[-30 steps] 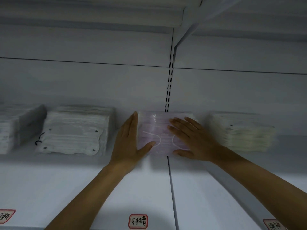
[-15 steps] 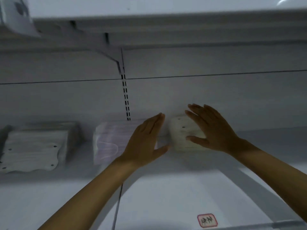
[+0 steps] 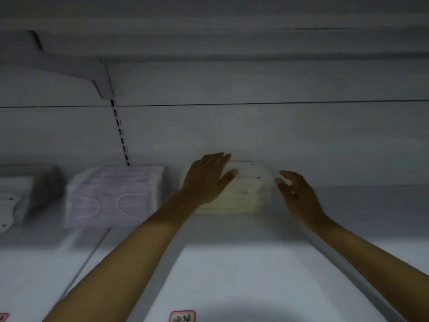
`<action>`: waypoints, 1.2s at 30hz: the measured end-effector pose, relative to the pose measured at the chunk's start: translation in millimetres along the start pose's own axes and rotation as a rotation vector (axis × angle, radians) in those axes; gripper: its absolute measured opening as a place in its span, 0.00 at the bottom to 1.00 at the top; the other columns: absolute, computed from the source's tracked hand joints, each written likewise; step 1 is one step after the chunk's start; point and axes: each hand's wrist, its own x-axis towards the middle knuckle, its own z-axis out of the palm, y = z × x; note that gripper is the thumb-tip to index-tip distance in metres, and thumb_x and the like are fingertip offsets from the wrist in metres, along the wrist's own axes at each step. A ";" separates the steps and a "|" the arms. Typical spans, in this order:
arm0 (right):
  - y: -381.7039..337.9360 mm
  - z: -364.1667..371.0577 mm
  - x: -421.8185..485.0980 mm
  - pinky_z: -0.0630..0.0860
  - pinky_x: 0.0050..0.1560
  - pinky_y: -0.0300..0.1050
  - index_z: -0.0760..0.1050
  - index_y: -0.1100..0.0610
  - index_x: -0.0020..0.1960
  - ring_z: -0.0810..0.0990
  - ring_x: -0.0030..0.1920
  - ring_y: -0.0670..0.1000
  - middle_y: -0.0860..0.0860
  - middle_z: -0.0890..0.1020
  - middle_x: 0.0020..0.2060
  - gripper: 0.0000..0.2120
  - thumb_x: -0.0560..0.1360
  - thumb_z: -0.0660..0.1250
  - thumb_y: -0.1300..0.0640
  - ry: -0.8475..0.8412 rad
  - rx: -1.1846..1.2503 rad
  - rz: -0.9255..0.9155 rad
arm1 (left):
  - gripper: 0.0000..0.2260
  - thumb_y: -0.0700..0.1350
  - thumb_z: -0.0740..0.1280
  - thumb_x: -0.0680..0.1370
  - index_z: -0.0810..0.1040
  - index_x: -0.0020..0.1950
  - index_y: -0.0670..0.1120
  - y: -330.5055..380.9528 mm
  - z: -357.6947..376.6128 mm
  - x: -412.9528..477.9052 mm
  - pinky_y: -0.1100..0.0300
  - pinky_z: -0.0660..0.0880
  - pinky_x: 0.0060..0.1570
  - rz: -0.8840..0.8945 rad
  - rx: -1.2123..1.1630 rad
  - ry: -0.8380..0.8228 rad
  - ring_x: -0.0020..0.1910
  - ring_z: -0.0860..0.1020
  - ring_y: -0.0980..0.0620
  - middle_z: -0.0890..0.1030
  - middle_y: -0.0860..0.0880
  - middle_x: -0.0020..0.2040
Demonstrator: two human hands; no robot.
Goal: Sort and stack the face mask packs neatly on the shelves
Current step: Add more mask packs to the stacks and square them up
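Shelf point(image 3: 232, 263); yellow pack point(image 3: 246, 194) between hands

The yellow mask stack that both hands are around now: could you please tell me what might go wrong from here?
1. The left hand lies flat on the yellow mask stack while the right hand looks just clear of its side; a one-sided push might skew the layers.
2. The purple mask pack sits close on the left, so the left forearm could brush it out of line.
3. The dim, blurred view makes the stack's edges hard to judge.
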 end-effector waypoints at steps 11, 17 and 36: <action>-11.7 8.8 46.4 0.79 0.43 0.53 0.74 0.68 0.58 0.84 0.36 0.56 0.59 0.83 0.35 0.46 0.67 0.59 0.25 -0.508 0.854 0.818 | 0.31 0.63 0.43 0.80 0.74 0.69 0.48 7.0 48.8 -29.2 0.49 0.68 0.62 -0.196 0.076 0.024 0.63 0.75 0.43 0.77 0.46 0.65; -18.3 20.3 50.3 0.82 0.45 0.50 0.78 0.55 0.59 0.84 0.48 0.55 0.55 0.85 0.50 0.36 0.64 0.66 0.28 -0.598 0.720 0.687 | 0.29 0.62 0.44 0.82 0.67 0.72 0.46 17.6 64.4 -47.1 0.44 0.63 0.66 -0.182 0.105 0.088 0.67 0.71 0.40 0.73 0.43 0.69; 5.5 24.5 33.9 0.80 0.40 0.41 0.78 0.61 0.53 0.84 0.41 0.49 0.52 0.85 0.41 0.18 0.65 0.77 0.70 -0.349 0.763 0.279 | 0.52 0.73 0.64 0.68 0.52 0.78 0.41 8.7 48.0 -52.2 0.61 0.50 0.73 -0.550 -0.444 0.444 0.77 0.56 0.49 0.57 0.43 0.78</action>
